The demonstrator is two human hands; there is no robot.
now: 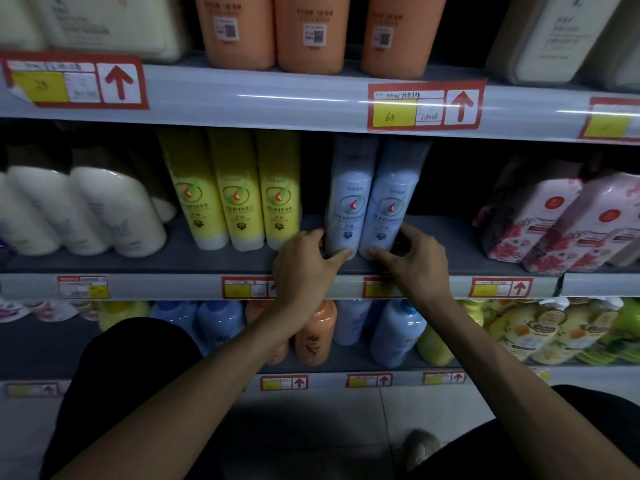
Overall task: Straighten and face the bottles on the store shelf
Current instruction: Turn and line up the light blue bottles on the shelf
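**Both hands on the blue pair, middle shelf**

Nearest: left forearm (207, 386) and right forearm (502, 375), bare, reaching far toward the shelving from the bottom corners. Dark clothing (121, 358) under them. A shoe (419, 445) on the pale floor tile (433, 407).

Left hand (304, 268): grasps the left blue bottle (349, 202) at its base. Thumb lies across the near face, fingers curl round the bottle's left side.

Right hand (415, 261): mirror of that on the right blue bottle (391, 206). Thumb is on the near base, fingers wrap the right side.

The two blue bottles stand touching side by side near the front lip of the middle shelf (450, 244), roughly centre. Labels face out. Both are roughly upright.

Same shelf:
- Three yellow bottles (239, 195) in a row just left of the left hand, labels out. A small gap lies between them and the blue pair.
- White bottles (114, 209) further left.
- Pink floral packs (533, 223) on the right, well apart from the blue pair, with bare shelf between.

Top shelf: orange bottles (311, 29) in the centre, cream containers (104, 22) on either side. A red-framed price tag (427, 105) with an up arrow sits on the rail right of centre.

Lower shelf, behind the wrists: an orange bottle (315, 334), light blue bottles (394, 334), yellow-green packs (554, 334) to the right. The wrists cross in front of the middle rail's tags (500, 287), partly hiding two of them.
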